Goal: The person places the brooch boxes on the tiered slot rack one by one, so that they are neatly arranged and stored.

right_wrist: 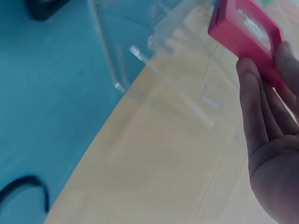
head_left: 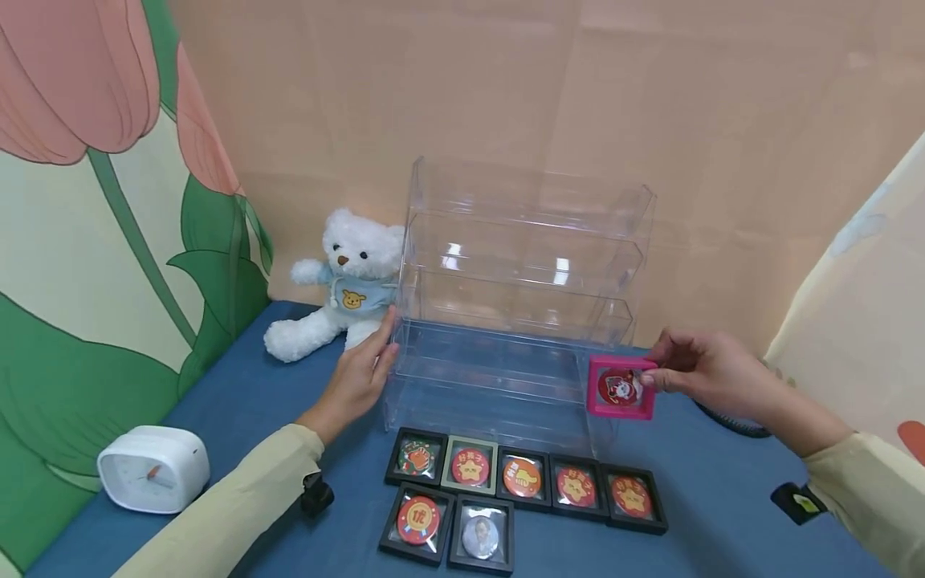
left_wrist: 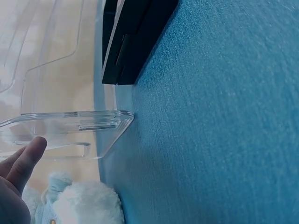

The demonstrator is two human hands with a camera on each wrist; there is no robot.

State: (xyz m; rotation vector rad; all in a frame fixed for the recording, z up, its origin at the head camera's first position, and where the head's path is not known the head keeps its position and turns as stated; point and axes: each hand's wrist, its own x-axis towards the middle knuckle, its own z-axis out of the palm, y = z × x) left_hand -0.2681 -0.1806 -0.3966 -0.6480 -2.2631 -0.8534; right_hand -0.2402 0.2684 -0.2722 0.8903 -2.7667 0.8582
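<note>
In the head view a clear tiered display rack point(head_left: 506, 281) stands on the blue cloth. My left hand point(head_left: 354, 381) rests against the rack's left side, its fingers fairly straight; in the left wrist view the fingers point(left_wrist: 29, 161) touch the clear side panel point(left_wrist: 70, 122). Between thumb and fingers my right hand point(head_left: 711, 377) pinches a pink square frame point(head_left: 600, 404) with a red round badge inside, held before the rack's right end. The right wrist view shows the same pink frame point(right_wrist: 240, 39) from the side, gripped at its edge.
Several square badge frames point(head_left: 522, 478), mostly black with one pale green point(head_left: 470, 465), lie in two rows before the rack. A white teddy bear point(head_left: 354, 277) sits behind my left hand. A white clock point(head_left: 153, 470) stands at far left, and a dark cable point(head_left: 733, 425) lies at right.
</note>
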